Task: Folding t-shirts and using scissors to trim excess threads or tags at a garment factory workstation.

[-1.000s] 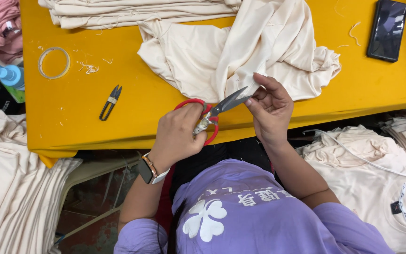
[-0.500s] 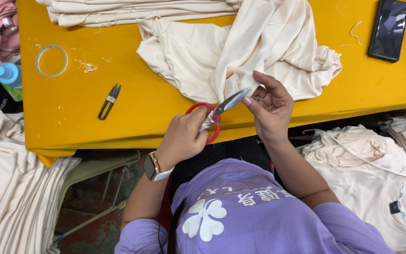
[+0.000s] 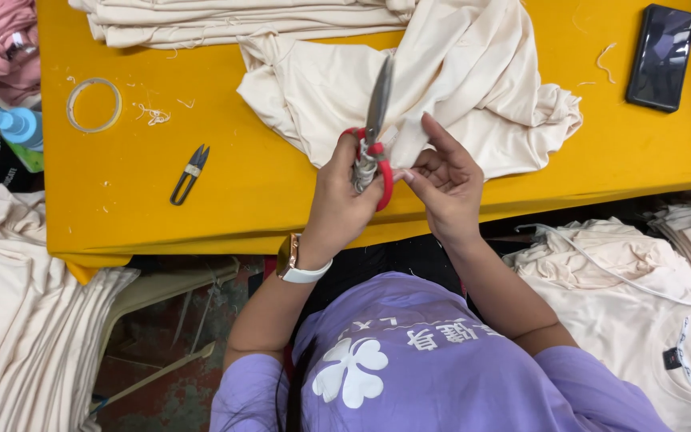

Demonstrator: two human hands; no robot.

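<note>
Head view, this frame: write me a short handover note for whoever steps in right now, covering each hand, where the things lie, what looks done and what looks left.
Left hand: grips the red-handled metal scissors by the handles, blades closed and pointing away across the table.
Right hand: fingers beside the scissor handles, at the edge of the loose cream cotton garment.
Garment lies crumpled on the yellow table; small black thread snips lie to its left, unused.
Done: folded cream garments are stacked at the far edge; thread scraps lie on the table.
Left: the loose garment is still unfolded; more cream garments are piled on the right.
</note>
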